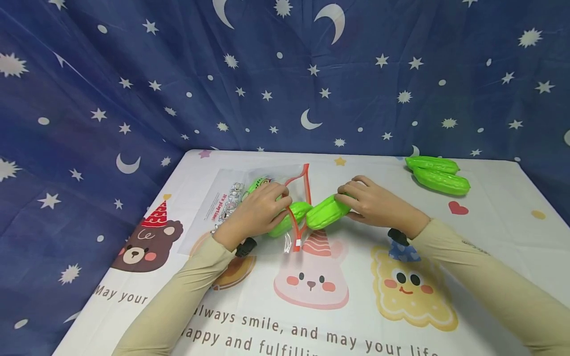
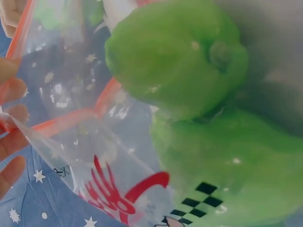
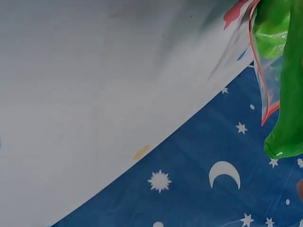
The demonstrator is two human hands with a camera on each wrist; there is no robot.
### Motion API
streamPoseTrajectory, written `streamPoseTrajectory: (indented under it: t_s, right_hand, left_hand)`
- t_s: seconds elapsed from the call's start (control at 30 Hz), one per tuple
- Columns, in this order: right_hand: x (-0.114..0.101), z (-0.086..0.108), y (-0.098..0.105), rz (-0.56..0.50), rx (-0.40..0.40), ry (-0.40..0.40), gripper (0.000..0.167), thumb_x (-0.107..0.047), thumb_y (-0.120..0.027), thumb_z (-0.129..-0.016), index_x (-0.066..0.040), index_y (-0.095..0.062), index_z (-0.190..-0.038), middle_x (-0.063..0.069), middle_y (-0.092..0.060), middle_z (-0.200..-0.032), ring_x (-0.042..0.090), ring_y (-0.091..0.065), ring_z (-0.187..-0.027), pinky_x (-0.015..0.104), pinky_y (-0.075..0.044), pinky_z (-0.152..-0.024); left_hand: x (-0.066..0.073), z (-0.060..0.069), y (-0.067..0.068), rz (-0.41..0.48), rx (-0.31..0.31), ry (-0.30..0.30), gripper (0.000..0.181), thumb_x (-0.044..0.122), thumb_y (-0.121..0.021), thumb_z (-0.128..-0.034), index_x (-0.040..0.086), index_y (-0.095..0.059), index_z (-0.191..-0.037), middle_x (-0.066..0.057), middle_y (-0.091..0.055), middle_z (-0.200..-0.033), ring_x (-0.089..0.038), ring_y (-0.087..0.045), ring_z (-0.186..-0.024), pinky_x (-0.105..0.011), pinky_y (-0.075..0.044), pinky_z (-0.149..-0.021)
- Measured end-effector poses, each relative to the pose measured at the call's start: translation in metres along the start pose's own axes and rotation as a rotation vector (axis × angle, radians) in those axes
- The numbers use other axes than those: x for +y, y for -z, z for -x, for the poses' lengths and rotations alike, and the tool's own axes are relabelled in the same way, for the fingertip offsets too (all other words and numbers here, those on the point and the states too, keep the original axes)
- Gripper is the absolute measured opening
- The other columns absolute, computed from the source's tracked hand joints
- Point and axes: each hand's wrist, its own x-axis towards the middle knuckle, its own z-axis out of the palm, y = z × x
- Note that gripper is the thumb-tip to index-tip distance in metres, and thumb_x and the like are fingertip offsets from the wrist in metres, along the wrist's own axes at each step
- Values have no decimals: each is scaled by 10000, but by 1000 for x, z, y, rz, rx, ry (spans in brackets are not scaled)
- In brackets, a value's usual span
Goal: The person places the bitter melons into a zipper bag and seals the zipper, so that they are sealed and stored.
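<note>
My left hand (image 1: 260, 207) pinches the orange-red zip edge of a clear zip bag (image 1: 202, 217), keeping its mouth apart toward the right. Inside the bag lie green bitter melons; one melon (image 1: 285, 225) is near the mouth, and the left wrist view shows an upper melon (image 2: 175, 61) and a lower melon (image 2: 236, 165) through printed plastic. My right hand (image 1: 374, 202) grips the end of another bright green bitter melon (image 1: 327, 212), its other end at the bag's opening. In the right wrist view this melon (image 3: 291, 109) stands beside the zip edge; the hand is mostly hidden.
Two more bitter melons (image 1: 441, 181) lie together at the back right of the table. A white cloth (image 1: 356, 326) with cartoon prints and lettering covers the table. Behind it hangs a blue star-and-moon curtain (image 1: 285, 79).
</note>
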Motion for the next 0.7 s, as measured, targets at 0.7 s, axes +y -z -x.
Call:
streamPoseTrajectory:
  t_s: [0.7]
  right_hand:
    - [-15,-19,-14,0,3,39,521,-210,-840,-643,-52,-594,-1074,106,-600,-994,248,-573,-905,392,-485,-862]
  left_hand:
    - [2,0,4,13,21,-26,88,109,-655,-828,70,-592,-875,-73,-567,-927,-229,-553,-887,-361,-467,-861]
